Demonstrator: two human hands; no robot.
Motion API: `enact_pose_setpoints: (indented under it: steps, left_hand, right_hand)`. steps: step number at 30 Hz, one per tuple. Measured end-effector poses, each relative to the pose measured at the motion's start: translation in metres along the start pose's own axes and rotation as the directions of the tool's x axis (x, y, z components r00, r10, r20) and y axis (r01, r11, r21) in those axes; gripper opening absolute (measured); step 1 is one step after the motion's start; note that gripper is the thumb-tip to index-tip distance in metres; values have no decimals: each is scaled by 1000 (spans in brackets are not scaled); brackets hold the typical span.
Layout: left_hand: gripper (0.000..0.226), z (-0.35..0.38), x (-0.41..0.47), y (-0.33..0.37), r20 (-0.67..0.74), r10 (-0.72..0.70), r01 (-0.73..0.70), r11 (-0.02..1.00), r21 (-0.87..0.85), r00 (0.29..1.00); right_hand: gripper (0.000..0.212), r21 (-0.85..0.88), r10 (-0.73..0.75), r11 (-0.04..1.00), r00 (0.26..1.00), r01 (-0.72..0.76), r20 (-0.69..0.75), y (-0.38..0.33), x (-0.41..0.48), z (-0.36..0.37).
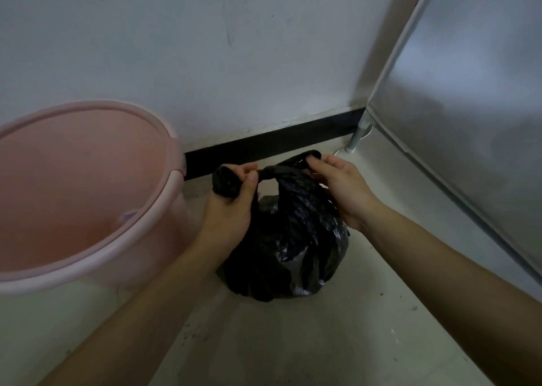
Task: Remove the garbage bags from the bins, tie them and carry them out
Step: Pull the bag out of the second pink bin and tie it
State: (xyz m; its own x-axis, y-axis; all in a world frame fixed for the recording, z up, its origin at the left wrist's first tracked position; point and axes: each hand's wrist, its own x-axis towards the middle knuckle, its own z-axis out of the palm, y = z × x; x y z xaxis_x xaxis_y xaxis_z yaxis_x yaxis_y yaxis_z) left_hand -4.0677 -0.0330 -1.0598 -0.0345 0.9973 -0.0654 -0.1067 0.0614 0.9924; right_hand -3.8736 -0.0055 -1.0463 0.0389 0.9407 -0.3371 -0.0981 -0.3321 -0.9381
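Head view: bag out of the bin, knot half made

The crumpled black plastic garbage bag (290, 239) sits on the pale floor (322, 341), just beside the round pink plastic bin (88, 165). The left hand (231, 206) and right hand (340, 186) each pinch a twisted bag ear in a curled grip. The next move likely calls for pulling outward, then lifting. How tight the knot is cannot be told, and the bin is cut off at the left.

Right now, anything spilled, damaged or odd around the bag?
Minor only: dark specks scatter the floor before the black bag, like spilled grit; the wall has scuff marks. No tear shows on the black bag.
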Motion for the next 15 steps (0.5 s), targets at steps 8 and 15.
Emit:
enact_pose_setpoints:
  steps: [8, 15]
  left_hand:
    - [51, -13, -12, -22, -231, -88, 87, 996, -14, 969]
    - [28, -16, -1, -45, -131, -38, 74, 956, 283, 991]
  right_hand:
    - [18, 232, 115, 973, 818, 23, -564, 10, 34, -72]
    - [57, 192, 190, 969, 966, -156, -174, 35, 19, -51]
